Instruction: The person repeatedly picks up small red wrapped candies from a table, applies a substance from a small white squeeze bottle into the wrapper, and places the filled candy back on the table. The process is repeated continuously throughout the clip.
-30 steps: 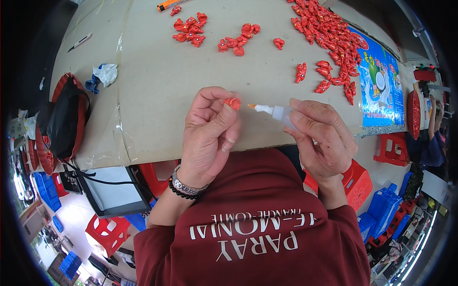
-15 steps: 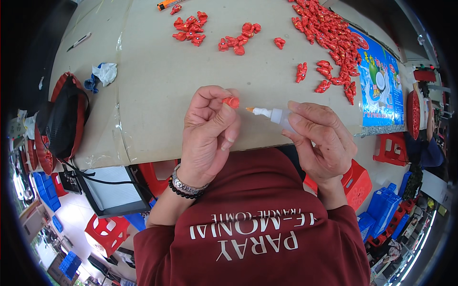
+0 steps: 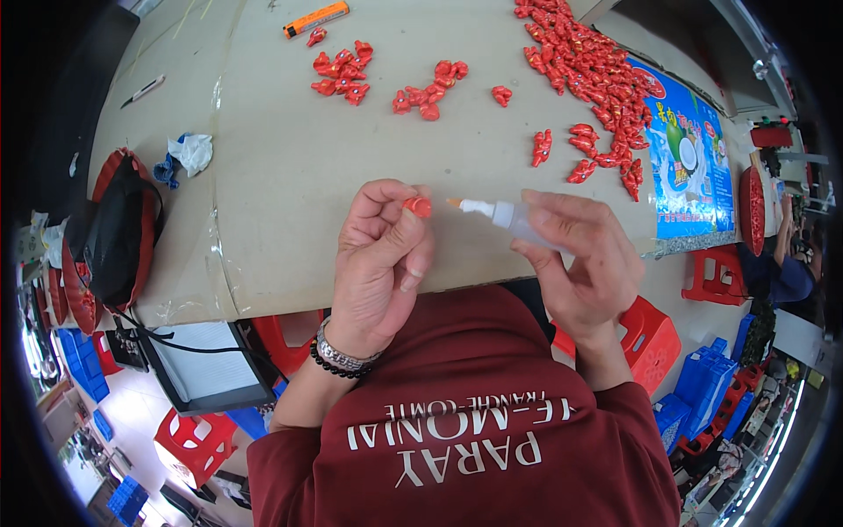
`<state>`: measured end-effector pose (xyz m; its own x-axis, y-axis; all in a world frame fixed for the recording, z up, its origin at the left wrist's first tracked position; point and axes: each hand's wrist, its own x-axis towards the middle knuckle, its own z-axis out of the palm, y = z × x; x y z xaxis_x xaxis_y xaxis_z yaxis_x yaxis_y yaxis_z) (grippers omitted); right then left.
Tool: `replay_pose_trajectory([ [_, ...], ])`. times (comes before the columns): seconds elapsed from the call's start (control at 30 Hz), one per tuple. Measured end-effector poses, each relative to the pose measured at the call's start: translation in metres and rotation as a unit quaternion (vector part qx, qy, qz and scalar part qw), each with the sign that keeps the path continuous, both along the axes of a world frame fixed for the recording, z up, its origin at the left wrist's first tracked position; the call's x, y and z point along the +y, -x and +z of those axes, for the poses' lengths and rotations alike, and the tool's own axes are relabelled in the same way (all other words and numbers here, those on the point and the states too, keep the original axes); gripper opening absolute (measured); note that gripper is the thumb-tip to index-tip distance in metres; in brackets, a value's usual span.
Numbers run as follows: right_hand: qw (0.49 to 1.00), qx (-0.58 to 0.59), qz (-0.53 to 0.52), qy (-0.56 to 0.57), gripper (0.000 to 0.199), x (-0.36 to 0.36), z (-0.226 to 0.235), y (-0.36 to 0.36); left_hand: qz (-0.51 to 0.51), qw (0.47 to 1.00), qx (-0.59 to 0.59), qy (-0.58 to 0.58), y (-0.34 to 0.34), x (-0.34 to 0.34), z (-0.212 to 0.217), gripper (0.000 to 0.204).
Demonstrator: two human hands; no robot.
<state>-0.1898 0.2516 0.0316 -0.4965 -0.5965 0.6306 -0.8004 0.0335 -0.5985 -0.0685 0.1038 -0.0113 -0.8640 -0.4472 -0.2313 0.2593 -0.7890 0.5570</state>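
My left hand (image 3: 379, 255) is closed, pinching a small red glossy figurine (image 3: 419, 206) between thumb and fingers above the table's near edge. Much of the figurine is covered by the fingertips. My right hand (image 3: 587, 259) is wrapped round a translucent white squeeze bottle (image 3: 520, 221) with a slim nozzle and an orange tip. That tip points left at the figurine, with a small gap between them. Similar red figurines lie farther off: a loose cluster (image 3: 342, 72), a short row (image 3: 430, 90), a single one (image 3: 501, 96) and a large heap (image 3: 597, 79) at the far right.
The table (image 3: 290, 176) carries an orange-handled tool (image 3: 316, 19), a pen (image 3: 142, 91), a crumpled white tissue (image 3: 191, 155) and a blue printed sheet (image 3: 689, 158). A black and red bag (image 3: 123, 233) sits at the left edge. Red stools (image 3: 650, 342) stand below.
The view has shifted slightly, so the table's things sit lower in the picture and more of the orange-handled tool shows. Both hands keep their holds; the figurine looks slightly turned.
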Motion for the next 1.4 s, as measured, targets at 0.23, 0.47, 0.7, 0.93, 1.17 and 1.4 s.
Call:
replay_pose_trajectory([
  [0.23, 0.964, -0.255, -0.071, -0.032, 0.027, -0.013, -0.005, 0.048, -0.02, 0.999, -0.013, -0.028, 0.0, -0.002, -0.001, 0.011],
  [0.47, 0.957, -0.177, -0.111, -0.202, 0.02, -0.05, -0.006, 0.103, -0.027, 0.999, -0.017, -0.025, -0.001, -0.002, 0.0, 0.015],
  [0.7, 0.942, 0.065, -0.09, -0.315, 0.017, -0.07, -0.016, 0.104, -0.024, 0.999, -0.008, -0.041, -0.003, -0.005, -0.002, 0.015],
  [0.93, 0.968, 0.105, -0.074, -0.215, 0.016, -0.069, -0.024, 0.1, -0.015, 0.999, -0.026, -0.045, -0.004, -0.004, -0.001, 0.02],
  [1.17, 0.938, -0.323, 0.053, -0.116, 0.017, -0.049, 0.007, 0.04, -0.002, 0.999, -0.038, 0.026, -0.004, 0.006, -0.002, 0.023],
  [1.4, 0.965, -0.212, 0.111, -0.108, 0.02, -0.041, 0.006, 0.011, 0.017, 0.997, -0.034, 0.07, -0.005, 0.012, -0.002, 0.021],
])
